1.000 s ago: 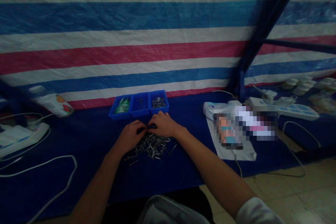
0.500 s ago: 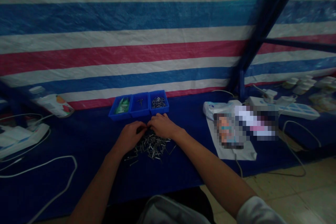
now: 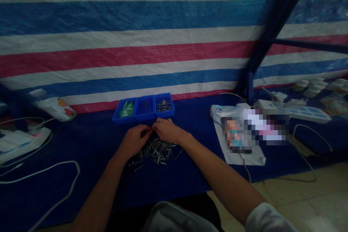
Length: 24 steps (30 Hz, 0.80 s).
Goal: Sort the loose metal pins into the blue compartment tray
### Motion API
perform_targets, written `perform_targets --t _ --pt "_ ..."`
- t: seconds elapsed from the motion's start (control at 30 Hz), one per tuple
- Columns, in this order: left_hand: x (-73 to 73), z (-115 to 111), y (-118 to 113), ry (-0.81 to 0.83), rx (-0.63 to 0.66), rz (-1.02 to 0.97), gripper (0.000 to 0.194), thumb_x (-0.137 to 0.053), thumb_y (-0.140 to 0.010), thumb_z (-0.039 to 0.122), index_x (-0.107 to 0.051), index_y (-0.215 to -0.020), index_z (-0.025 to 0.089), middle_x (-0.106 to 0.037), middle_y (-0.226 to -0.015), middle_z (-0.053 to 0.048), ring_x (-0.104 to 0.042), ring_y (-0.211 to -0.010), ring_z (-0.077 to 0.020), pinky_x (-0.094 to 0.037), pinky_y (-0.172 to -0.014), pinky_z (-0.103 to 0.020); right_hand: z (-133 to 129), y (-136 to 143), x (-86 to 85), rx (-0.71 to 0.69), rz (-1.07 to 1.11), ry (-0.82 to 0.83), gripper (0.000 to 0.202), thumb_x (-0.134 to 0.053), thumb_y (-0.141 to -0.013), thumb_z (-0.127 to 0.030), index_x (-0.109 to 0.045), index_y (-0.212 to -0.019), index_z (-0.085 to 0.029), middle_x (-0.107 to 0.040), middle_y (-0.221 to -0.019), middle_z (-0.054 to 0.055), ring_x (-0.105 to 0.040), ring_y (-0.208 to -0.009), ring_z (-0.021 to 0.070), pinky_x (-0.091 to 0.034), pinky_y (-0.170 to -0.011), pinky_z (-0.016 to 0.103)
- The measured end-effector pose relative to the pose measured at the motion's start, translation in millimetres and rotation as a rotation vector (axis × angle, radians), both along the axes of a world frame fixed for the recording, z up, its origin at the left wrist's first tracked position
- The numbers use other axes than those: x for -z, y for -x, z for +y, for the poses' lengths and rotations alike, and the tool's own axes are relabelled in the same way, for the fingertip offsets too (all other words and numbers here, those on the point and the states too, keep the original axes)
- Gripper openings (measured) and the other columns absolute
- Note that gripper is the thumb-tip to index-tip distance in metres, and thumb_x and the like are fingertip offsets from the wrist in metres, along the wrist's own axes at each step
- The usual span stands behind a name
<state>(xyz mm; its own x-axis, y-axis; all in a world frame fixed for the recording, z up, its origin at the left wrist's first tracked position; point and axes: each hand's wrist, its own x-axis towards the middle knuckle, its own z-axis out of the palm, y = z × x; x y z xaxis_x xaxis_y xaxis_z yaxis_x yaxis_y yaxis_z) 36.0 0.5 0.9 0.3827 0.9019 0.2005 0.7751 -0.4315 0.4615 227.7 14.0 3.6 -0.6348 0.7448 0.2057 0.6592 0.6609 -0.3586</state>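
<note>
A loose pile of small metal screws or nails (image 3: 159, 151) lies on the blue table. At its far edge my left hand (image 3: 136, 137) and my right hand (image 3: 166, 129) meet, their fingertips together. Both hands are closed in a pinch, and what they hold is too small and dark to name. Just beyond them stands a blue tray (image 3: 145, 117) with three compartments: a green and clear packet (image 3: 127, 108) at left, a few metal pieces (image 3: 145, 105) in the middle, many metal pieces (image 3: 164, 105) at right.
A bottle (image 3: 58, 108) lies at the far left beside a white power strip (image 3: 29, 143) and cable. To the right are a white plastic bag (image 3: 220, 112), blurred-out items, another power strip (image 3: 310, 112) and several small jars (image 3: 314, 88). A striped sheet hangs behind.
</note>
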Motion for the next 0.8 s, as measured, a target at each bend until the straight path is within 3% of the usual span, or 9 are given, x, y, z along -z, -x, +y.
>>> perform_targets --t 0.13,0.27,0.4,0.5,0.6,0.67,0.8 --pt "-0.7 -0.2 0.2 0.009 -0.015 0.0 0.024 -0.05 -0.091 0.035 -0.069 -0.094 0.021 -0.072 -0.091 -0.004 -0.066 -0.082 -0.0214 -0.046 -0.075 -0.032 2.4 1.3 -0.7 -0.008 0.18 0.022 0.021 -0.049 -0.09 -0.012 -0.068 -0.101 -0.015 -0.065 -0.102 0.008 -0.059 -0.097 0.0188 -0.041 -0.084 0.034" --pt "-0.9 -0.6 0.8 0.009 -0.013 -0.028 0.025 -0.049 -0.091 0.034 -0.069 -0.098 0.02 -0.073 -0.095 -0.005 -0.067 -0.086 -0.0219 -0.047 -0.079 -0.033 5.0 4.6 -2.6 -0.013 0.389 0.052 0.018 -0.056 -0.085 -0.011 -0.069 -0.097 -0.015 -0.069 -0.094 0.005 -0.06 -0.085 0.0143 -0.044 -0.08 0.03" --pt "-1.7 -0.7 1.0 0.016 -0.012 -0.027 0.027 -0.049 -0.092 0.037 -0.069 -0.099 0.02 -0.073 -0.094 -0.005 -0.067 -0.085 -0.0222 -0.047 -0.078 -0.033 7.3 6.7 -7.7 0.034 0.65 0.176 0.023 -0.058 -0.085 -0.012 -0.069 -0.104 -0.017 -0.071 -0.089 0.003 -0.06 -0.074 0.0117 -0.046 -0.073 0.028" --pt "-2.8 -1.1 0.4 0.01 -0.027 -0.019 0.027 -0.049 -0.091 0.037 -0.069 -0.097 0.02 -0.073 -0.091 -0.005 -0.067 -0.082 -0.0221 -0.048 -0.077 -0.033 9.0 6.2 -14.7 0.082 0.917 0.327 0.016 -0.063 -0.084 -0.02 -0.07 -0.098 -0.019 -0.071 -0.085 0.001 -0.061 -0.072 0.0114 -0.048 -0.072 0.028" --pt "-3.8 -1.6 -0.1 0.005 -0.036 -0.028 0.026 -0.051 -0.09 0.037 -0.069 -0.095 0.02 -0.073 -0.092 -0.005 -0.067 -0.081 -0.0217 -0.048 -0.077 -0.033 11.1 3.3 -22.7 0.186 1.208 0.473 0.01 -0.065 -0.082 -0.027 -0.067 -0.086 -0.018 -0.069 -0.078 0.0 -0.061 -0.065 0.0103 -0.049 -0.068 0.027" --pt "-3.9 -1.7 0.1 0.012 -0.038 -0.035 0.025 -0.051 -0.089 0.037 -0.069 -0.095 0.021 -0.073 -0.092 -0.005 -0.067 -0.081 -0.0216 -0.049 -0.077 -0.033 12.9 -0.3 -26.2 0.291 1.333 0.52 0.017 -0.065 -0.082 -0.033 -0.063 -0.074 -0.018 -0.067 -0.072 0.0 -0.059 -0.058 0.0089 -0.048 -0.061 0.023" --pt "-3.4 -1.4 1.0 0.019 -0.045 -0.035 0.026 -0.051 -0.089 0.038 -0.069 -0.095 0.021 -0.073 -0.091 -0.004 -0.067 -0.08 -0.0211 -0.049 -0.075 -0.032 18.5 -8.6 -25.4 0.514 1.472 0.681 0.032 -0.066 -0.08 -0.039 -0.05 -0.061 -0.018 -0.048 -0.05 -0.007 -0.042 -0.041 0.0047 -0.03 -0.041 0.018"
